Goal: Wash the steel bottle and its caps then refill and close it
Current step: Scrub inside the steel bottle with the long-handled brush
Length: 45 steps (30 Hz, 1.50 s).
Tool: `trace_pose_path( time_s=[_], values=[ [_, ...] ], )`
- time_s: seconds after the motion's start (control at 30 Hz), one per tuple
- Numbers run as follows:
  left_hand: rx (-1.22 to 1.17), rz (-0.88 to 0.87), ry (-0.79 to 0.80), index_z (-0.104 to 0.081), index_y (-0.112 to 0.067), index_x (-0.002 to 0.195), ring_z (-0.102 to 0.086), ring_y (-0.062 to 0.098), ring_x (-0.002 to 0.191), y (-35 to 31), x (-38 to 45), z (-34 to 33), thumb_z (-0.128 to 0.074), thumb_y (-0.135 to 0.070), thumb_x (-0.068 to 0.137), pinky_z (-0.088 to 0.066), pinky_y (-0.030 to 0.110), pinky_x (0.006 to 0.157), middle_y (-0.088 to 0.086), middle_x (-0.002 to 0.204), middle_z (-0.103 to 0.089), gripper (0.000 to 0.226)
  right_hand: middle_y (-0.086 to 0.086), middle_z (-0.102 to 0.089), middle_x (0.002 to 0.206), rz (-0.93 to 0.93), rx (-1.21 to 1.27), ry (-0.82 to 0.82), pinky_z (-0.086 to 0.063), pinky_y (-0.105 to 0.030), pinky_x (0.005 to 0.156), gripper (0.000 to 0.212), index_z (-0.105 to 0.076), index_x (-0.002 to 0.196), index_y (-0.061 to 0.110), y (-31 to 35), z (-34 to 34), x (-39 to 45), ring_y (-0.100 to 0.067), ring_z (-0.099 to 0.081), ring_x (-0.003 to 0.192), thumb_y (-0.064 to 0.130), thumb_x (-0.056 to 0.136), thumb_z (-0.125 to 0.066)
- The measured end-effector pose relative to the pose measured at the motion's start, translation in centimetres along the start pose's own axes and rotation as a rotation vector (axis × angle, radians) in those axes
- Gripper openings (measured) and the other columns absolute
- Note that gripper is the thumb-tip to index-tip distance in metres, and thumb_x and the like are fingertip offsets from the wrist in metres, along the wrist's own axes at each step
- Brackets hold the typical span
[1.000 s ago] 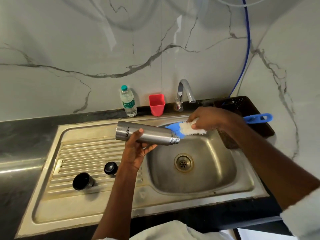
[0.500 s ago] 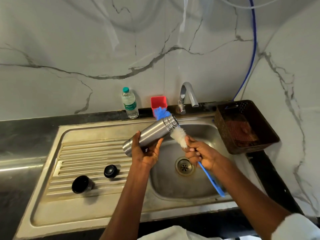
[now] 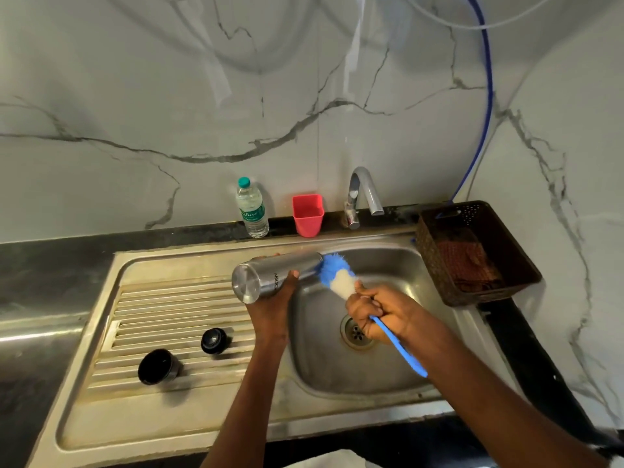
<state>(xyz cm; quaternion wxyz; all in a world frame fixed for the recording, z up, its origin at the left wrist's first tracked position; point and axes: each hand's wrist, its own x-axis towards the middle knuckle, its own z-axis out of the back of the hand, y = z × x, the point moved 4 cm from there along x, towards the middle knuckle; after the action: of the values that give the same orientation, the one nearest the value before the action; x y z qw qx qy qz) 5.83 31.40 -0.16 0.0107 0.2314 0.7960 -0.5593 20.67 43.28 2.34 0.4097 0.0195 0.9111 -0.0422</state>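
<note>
Head view: we hold the steel bottle [image 3: 270,278] sideways over the sink [image 3: 388,366], our left hand [image 3: 273,298] wrapped around it, our right hand [image 3: 378,312] gripping a blue brush [image 3: 337,275] at its mouth. Two black caps [image 3: 157,366] [image 3: 214,340] rest on the draining board, set in a dark table [image 3: 40,265] below marble walls.

- Bottle [image 3: 270,278] lies tilted above the sink's [image 3: 337,386] left rim, centre frame.
- Brush [image 3: 341,278] meets its right end, over the basin.
- Two caps [image 3: 158,365] [image 3: 214,340] sit on the drainboard [image 3: 135,332], lower left.
- Basket [image 3: 472,255] stands right; tap [image 3: 363,194], cup [image 3: 308,215] and water bottle [image 3: 251,208] line the back.
</note>
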Motion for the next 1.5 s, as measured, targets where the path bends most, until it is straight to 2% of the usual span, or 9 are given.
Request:
trace_pose_path(
  time_s=[0.17, 0.27, 0.57, 0.67, 0.77, 0.97, 1.07, 1.23, 1.5],
  values=[
    [-0.122, 0.123, -0.088, -0.068, -0.025, 0.107, -0.073, 0.017, 0.085, 0.6, -0.5, -1.4, -0.086, -0.006, 0.085, -0.062, 0.04, 0.082, -0.012, 0.085, -0.078, 0.035, 0.001, -0.051, 0.054, 0.625, -0.832, -0.405, -0.032, -0.019, 0.035, 0.02, -0.06, 0.095, 0.023, -1.0, 0.8, -0.9, -0.012, -0.043, 0.036, 0.015, 0.105, -0.044],
    [-0.197, 0.23, -0.102, -0.067, -0.022, 0.125, -0.077, 0.028, 0.106, 1.3, -0.4, -2.6, -0.089, -0.012, 0.081, -0.065, 0.046, 0.083, 0.005, 0.118, -0.078, 0.05, -0.006, -0.074, 0.111, 1.066, -1.452, -0.617, -0.051, -0.036, 0.082, 0.041, -0.056, 0.139, 0.033, -0.8, 2.3, -0.6, -0.033, -0.068, 0.1, 0.025, 0.099, -0.062],
    [-0.26, 0.359, -0.06, -0.059, -0.023, 0.124, -0.072, 0.036, 0.109, 0.2, 1.9, -0.4, -0.084, -0.014, 0.085, -0.064, 0.053, 0.083, 0.014, 0.122, -0.072, 0.048, -0.007, -0.071, 0.121, 1.043, -2.147, -0.755, -0.051, -0.038, 0.083, 0.049, -0.043, 0.149, 0.045, 1.6, 0.5, -7.4, -0.029, -0.067, 0.107, 0.03, 0.104, -0.052],
    [-0.308, 0.454, 0.017, -0.056, -0.017, 0.138, -0.071, 0.04, 0.116, 1.0, 1.3, -0.6, -0.084, -0.018, 0.082, -0.063, 0.057, 0.088, 0.019, 0.128, -0.071, 0.063, -0.005, -0.074, 0.103, 0.889, -1.828, -0.688, -0.054, -0.031, 0.068, 0.042, -0.053, 0.145, 0.037, 4.6, -0.4, -5.4, -0.023, -0.07, 0.084, 0.029, 0.104, -0.051],
    [-0.422, 0.498, -0.027, -0.059, -0.01, 0.132, -0.068, 0.04, 0.12, 1.2, 0.9, -0.3, -0.08, -0.021, 0.087, -0.059, 0.056, 0.097, 0.021, 0.13, -0.069, 0.05, 0.002, -0.043, 0.057, 0.449, -1.078, -0.386, -0.023, -0.015, 0.033, 0.038, -0.058, 0.134, 0.034, 6.4, 1.6, -2.0, -0.005, -0.033, 0.037, 0.016, 0.106, -0.039],
    [-0.788, 0.561, -0.183, -0.059, -0.003, 0.137, -0.067, 0.042, 0.122, 2.2, 0.5, 0.8, -0.087, -0.029, 0.079, -0.063, 0.061, 0.079, 0.022, 0.125, -0.073, 0.069, -0.001, -0.037, 0.056, 0.007, -0.358, 0.177, -0.03, -0.021, 0.024, 0.019, -0.048, 0.087, 0.014, 0.8, 1.9, 0.1, -0.003, -0.023, 0.04, -0.002, 0.09, -0.057],
    [-0.841, 0.498, -0.263, -0.057, -0.003, 0.136, -0.071, 0.042, 0.112, 2.0, 0.4, 0.6, -0.088, -0.027, 0.081, -0.063, 0.059, 0.081, 0.024, 0.119, -0.075, 0.067, 0.002, -0.034, 0.055, 0.128, -0.445, 0.047, -0.023, -0.016, 0.026, 0.025, -0.048, 0.085, 0.024, -1.7, 1.8, -0.7, -0.002, -0.024, 0.037, 0.002, 0.095, -0.048],
    [-0.409, 0.282, -0.245, -0.052, -0.025, 0.14, -0.072, 0.031, 0.117, 1.5, 0.5, 1.8, -0.089, -0.018, 0.081, -0.063, 0.053, 0.092, 0.009, 0.132, -0.07, 0.07, 0.0, -0.048, 0.056, 0.8, -1.103, -0.407, -0.027, -0.015, 0.036, 0.023, -0.06, 0.118, 0.036, -1.1, 2.1, -3.0, -0.007, -0.034, 0.035, 0.019, 0.104, -0.052],
    [0.231, -0.122, 0.111, -0.053, -0.032, 0.132, -0.073, 0.022, 0.105, -0.2, -0.4, 0.3, -0.093, -0.02, 0.069, -0.062, 0.039, 0.087, 0.001, 0.116, -0.071, 0.075, 0.01, -0.064, 0.065, 1.124, -1.361, -0.364, -0.038, -0.023, 0.046, 0.023, -0.064, 0.105, 0.043, 2.3, 2.2, -7.8, -0.002, -0.052, 0.042, 0.056, 0.088, -0.072]
  ],
)
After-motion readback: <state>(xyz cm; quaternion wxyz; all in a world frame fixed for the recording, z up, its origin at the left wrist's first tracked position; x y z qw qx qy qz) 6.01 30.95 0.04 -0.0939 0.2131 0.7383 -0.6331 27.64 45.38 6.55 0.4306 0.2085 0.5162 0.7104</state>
